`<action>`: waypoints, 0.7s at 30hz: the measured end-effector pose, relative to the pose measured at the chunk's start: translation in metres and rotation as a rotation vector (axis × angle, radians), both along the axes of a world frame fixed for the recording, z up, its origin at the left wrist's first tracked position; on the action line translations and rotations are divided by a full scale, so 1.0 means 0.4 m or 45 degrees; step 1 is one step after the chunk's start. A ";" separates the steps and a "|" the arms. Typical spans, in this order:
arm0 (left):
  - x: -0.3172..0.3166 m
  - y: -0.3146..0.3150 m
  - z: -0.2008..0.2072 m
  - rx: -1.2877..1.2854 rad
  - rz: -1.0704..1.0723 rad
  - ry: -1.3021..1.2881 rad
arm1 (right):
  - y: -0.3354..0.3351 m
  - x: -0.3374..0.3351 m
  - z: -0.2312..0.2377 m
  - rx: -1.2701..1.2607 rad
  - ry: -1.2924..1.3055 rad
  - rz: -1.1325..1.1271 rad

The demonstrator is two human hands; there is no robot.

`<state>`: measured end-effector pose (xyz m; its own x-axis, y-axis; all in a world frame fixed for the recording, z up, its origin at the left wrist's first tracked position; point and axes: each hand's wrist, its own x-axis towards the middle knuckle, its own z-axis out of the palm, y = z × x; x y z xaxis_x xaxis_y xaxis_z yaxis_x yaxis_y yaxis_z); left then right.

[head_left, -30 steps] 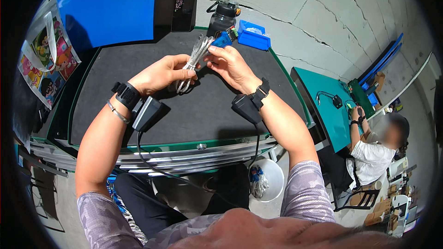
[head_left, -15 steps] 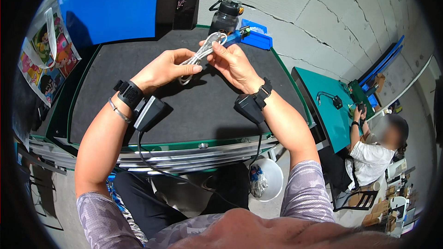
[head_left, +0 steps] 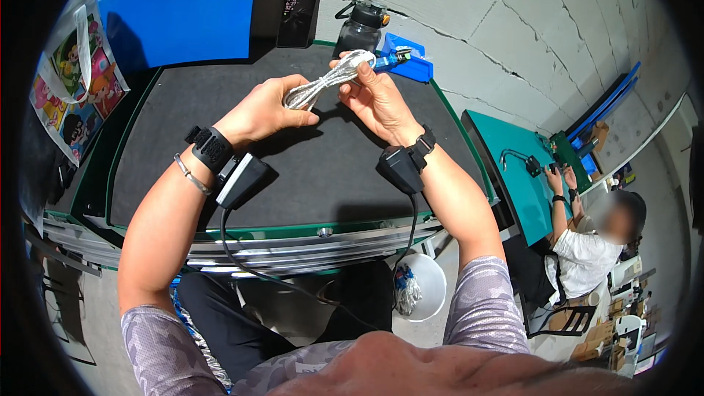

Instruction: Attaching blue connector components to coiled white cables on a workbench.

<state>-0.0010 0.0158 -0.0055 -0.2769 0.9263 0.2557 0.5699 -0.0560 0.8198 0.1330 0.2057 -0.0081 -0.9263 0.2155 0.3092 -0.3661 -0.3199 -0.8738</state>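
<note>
Above the dark mat (head_left: 308, 176) a bundled white cable (head_left: 320, 90) is stretched slantwise between my hands. My left hand (head_left: 268, 111) is closed around the lower left end of the bundle, thumb below it. At the upper right end, my right hand (head_left: 379, 103) pinches the looped strands between thumb and fingers. A blue connector piece (head_left: 386, 62) sticks out past the right fingertips, with a dark tip at its end. Each wrist wears a black strap with a wired black box.
Behind my hands stand a dark bottle (head_left: 361, 26), a blue tray (head_left: 411, 59) and an upright phone (head_left: 298, 16). A patterned bag (head_left: 77, 88) hangs at left. Below the table edge is a white bucket (head_left: 429, 290) with cables. A co-worker (head_left: 587, 253) sits at the green table (head_left: 513, 169).
My left hand has closed onto the bundle's lower end, which hung looser before. The cable bundle now looks fuller and straighter. My right hand has shifted slightly right.
</note>
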 end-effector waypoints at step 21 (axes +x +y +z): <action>0.023 -0.007 0.014 -0.041 -0.057 -0.121 | -0.007 0.003 0.004 0.066 -0.013 0.002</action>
<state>0.0082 0.0132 0.0001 -0.2567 0.9456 0.2000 0.4868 -0.0523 0.8719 0.1344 0.2028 -0.0064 -0.9297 0.1980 0.3104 -0.3566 -0.2744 -0.8930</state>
